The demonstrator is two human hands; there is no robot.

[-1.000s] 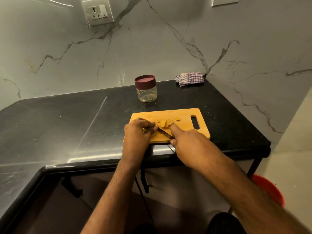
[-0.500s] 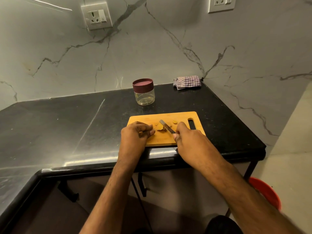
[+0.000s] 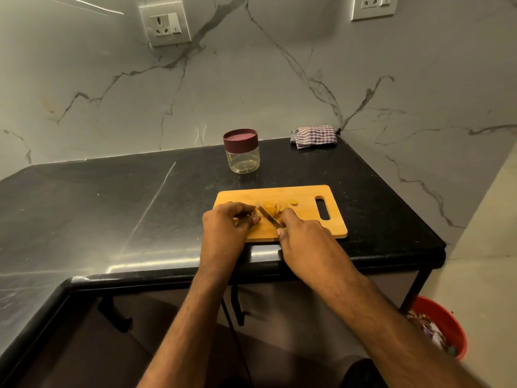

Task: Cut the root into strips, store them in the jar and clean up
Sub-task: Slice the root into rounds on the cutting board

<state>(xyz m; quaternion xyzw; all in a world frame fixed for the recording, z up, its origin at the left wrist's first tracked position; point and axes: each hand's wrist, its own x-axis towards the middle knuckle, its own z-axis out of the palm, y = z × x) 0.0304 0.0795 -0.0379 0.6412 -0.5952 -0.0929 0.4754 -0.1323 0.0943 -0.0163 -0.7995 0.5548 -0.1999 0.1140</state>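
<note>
Head view. My left hand (image 3: 223,225) rested on the board (image 3: 305,222), fingers curled over the root (image 3: 253,217) and pinning it down; most of the root was hidden beneath them. My right hand (image 3: 300,236) was closed around the handle of the knife (image 3: 270,218), which the hand mostly covered. The blade ran up and to the left from my right fingers, its tip just beside my left fingertips (image 3: 256,219). Whether the edge touched the root, I could not tell.

Cut slices (image 3: 272,210) lay just beyond the blade, overlapping one another, between my two hands and slightly past them. One small piece (image 3: 293,202) sat apart on the board, beyond my right fingers.

The jar (image 3: 242,151) stood upright on the counter (image 3: 112,208), well beyond my left fingers, its maroon lid on and nothing visible inside it. A checked cloth (image 3: 313,136) lay folded at the back corner, far beyond my right hand. A red bin (image 3: 444,317) stood on the floor, below and to the right of my right forearm.
</note>
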